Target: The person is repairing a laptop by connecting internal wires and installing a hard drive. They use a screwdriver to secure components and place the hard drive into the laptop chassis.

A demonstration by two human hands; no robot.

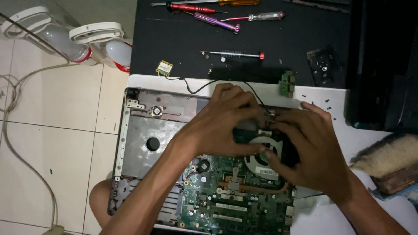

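Tiled floor lies at nine o'clock, with five screwdrivers (233, 54) at twelve. One opened laptop (143, 130) sits centre; left hand (224, 124) and right hand (311, 146) pinch around its one fan (263, 156), fingers curled.

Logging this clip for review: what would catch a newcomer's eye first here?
Two bare hands, left hand and right hand, meet over the round black cooling fan of an opened laptop's green circuit board at centre. Behind, a red-handled screwdriver lies on the black mat.
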